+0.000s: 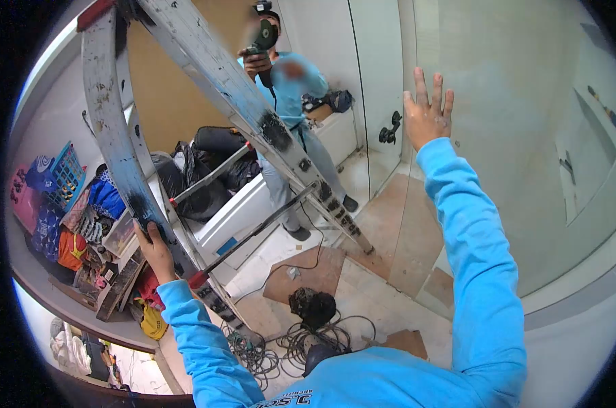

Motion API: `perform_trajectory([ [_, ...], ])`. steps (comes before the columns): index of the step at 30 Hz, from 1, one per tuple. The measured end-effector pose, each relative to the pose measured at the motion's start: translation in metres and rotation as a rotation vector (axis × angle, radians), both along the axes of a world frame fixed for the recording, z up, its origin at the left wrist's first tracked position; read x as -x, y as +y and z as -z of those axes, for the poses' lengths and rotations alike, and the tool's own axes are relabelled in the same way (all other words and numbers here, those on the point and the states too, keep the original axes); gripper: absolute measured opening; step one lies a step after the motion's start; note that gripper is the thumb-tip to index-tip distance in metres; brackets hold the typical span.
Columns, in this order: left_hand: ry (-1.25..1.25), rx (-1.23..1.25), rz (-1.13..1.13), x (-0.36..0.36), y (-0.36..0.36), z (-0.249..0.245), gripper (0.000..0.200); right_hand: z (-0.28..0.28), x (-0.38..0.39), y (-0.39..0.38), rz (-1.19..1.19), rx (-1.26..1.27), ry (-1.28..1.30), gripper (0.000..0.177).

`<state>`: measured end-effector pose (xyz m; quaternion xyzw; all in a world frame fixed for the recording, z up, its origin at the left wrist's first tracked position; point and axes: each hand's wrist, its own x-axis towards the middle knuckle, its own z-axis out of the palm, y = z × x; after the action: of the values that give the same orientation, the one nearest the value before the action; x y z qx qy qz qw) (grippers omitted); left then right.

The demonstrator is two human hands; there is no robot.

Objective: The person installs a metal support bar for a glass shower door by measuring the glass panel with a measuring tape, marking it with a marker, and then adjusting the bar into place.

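Observation:
My left hand (pixel 157 253) is closed on the side rail of a worn aluminium stepladder (pixel 226 81), which is spotted with blue and black paint. My right hand (pixel 429 112) is raised with its fingers spread and holds nothing. It is at the edge of a clear glass panel (pixel 491 149) and seems to rest flat on it, though the contact is hard to make out. A black door handle (pixel 389 128) is just left of that hand. Both my arms are in light blue sleeves.
Beyond the ladder stands a person (pixel 287 95) in a blue shirt, holding a dark power tool (pixel 262 39). Coiled cables (pixel 253 350), cardboard sheets (pixel 308 275) and a black bundle (pixel 312 307) lie on the floor. Black bags (pixel 199 187) fill a white tub (pixel 230 217). Clothes and a blue basket (pixel 66 178) crowd the left.

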<state>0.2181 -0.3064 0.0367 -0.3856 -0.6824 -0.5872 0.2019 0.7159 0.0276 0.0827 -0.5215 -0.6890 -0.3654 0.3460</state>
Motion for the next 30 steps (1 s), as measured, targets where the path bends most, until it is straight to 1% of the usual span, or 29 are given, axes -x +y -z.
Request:
perform_trajectory([
  [4,0.033,-0.018,0.060,0.008,0.006,0.000,0.066,0.011,-0.004,0.007,0.008,-0.145,0.006,0.014],
  [6,0.103,-0.018,0.020,0.023,0.011,0.010,0.063,0.015,-0.005,0.008,0.068,-0.213,-0.032,0.013],
  [7,0.159,0.005,-0.051,0.025,0.012,0.012,0.059,0.018,-0.007,0.008,0.073,-0.238,-0.017,0.013],
  [8,0.171,-0.020,-0.049,0.027,0.012,0.014,0.059,0.021,-0.010,0.008,0.071,-0.235,-0.025,0.013],
  [10,0.067,-0.046,0.033,0.003,0.008,0.013,0.057,0.027,-0.024,0.003,0.071,-0.252,-0.018,0.013],
  [11,0.041,0.014,-0.010,-0.005,0.006,0.009,0.058,0.028,-0.027,0.001,0.084,-0.221,-0.030,0.013],
  [12,0.047,0.001,-0.005,-0.001,0.007,0.011,0.058,0.029,-0.029,-0.001,0.099,-0.187,-0.044,0.013],
  [14,0.085,-0.039,-0.004,0.005,0.010,0.016,0.059,0.030,-0.031,-0.002,0.092,-0.202,-0.034,0.014],
  [15,0.058,-0.053,0.051,0.004,0.010,0.016,0.058,0.029,-0.032,-0.004,0.081,-0.205,-0.029,0.015],
  [16,0.062,-0.061,0.054,0.005,0.013,0.017,0.058,0.031,-0.031,-0.002,0.084,-0.212,-0.025,0.015],
  [18,0.037,-0.032,0.040,0.004,0.013,0.016,0.058,0.031,-0.033,-0.005,0.085,-0.213,-0.028,0.015],
  [20,0.076,-0.027,0.006,-0.002,0.012,0.015,0.059,0.031,-0.039,-0.008,0.063,-0.208,-0.010,0.015],
  [22,0.018,0.003,0.000,-0.008,0.011,0.013,0.060,0.032,-0.041,-0.009,0.038,-0.198,0.003,0.015],
  [25,0.070,-0.027,0.008,0.000,0.014,0.016,0.060,0.032,-0.041,-0.009,0.055,-0.209,-0.004,0.015],
  [28,0.058,-0.016,0.022,0.009,0.018,0.019,0.059,0.032,-0.040,-0.010,0.084,-0.190,-0.014,0.015],
  [30,0.066,-0.029,0.030,0.010,0.018,0.020,0.058,0.032,-0.040,-0.009,0.063,-0.176,-0.004,0.014],
])
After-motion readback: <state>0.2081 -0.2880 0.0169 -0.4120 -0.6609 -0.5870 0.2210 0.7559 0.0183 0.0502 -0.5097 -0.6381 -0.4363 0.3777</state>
